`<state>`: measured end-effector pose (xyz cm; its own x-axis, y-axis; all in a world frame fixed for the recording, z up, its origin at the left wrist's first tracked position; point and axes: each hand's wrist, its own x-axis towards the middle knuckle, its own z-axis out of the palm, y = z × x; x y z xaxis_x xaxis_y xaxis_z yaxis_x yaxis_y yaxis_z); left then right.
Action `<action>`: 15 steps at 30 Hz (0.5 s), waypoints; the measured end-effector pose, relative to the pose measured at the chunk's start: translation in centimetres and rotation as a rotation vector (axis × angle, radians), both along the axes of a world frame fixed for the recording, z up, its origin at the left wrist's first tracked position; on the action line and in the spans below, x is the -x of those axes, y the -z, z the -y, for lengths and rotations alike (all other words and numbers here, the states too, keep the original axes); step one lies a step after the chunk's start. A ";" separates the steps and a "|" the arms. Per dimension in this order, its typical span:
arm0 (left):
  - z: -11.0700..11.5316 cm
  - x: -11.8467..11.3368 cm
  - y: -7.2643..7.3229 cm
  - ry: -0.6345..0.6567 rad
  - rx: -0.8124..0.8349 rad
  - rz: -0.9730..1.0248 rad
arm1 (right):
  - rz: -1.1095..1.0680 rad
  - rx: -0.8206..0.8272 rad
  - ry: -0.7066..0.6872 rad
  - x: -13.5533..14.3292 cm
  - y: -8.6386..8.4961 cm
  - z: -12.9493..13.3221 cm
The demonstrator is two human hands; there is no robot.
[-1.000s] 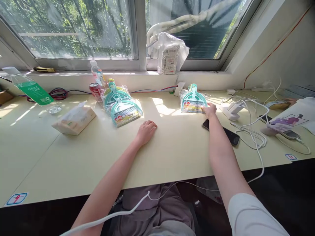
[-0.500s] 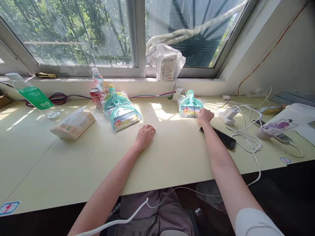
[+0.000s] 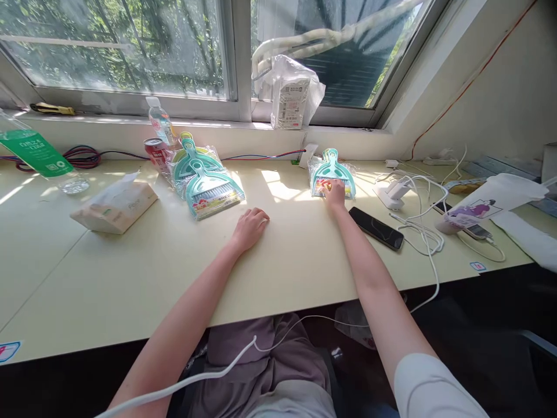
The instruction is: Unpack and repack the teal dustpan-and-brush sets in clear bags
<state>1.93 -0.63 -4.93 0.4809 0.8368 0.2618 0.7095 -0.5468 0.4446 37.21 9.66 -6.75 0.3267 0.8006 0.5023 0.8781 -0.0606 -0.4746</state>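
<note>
My left hand (image 3: 251, 227) lies palm down on the pale table, fingers loosely extended and slightly bent, holding nothing. Just beyond it, two wrapped mint-green dustpan and brush sets (image 3: 213, 191) overlap, one partly on top of the other. Farther right, a similar mint-green dustpan and brush set (image 3: 333, 169) in clear plastic lies with its handle toward the window. My right hand (image 3: 335, 194) reaches its near edge, fingers curled in over the printed label. The fingertips are partly hidden, but they look closed on the packet.
A black phone (image 3: 376, 228) lies right of my right forearm, near white cables (image 3: 424, 235) and a charger (image 3: 391, 194). The leaning cup (image 3: 474, 215) is farther right. To the left are a tissue pack (image 3: 115, 209), a green-labelled bottle (image 3: 37, 152) and a red can (image 3: 156, 154).
My right hand has shifted left from the right corner of the single dustpan set to the middle of its front edge. My left hand stays on the table. The view has tilted slightly.
</note>
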 end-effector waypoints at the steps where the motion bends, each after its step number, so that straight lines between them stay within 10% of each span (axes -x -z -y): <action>1: 0.0 0.0 0.0 0.002 0.000 0.000 | -0.011 -0.002 0.018 -0.1 0.0 -0.4; 15: 0.5 -0.1 -0.5 -0.001 0.015 -0.035 | -0.089 0.099 0.122 -0.3 0.9 -2.1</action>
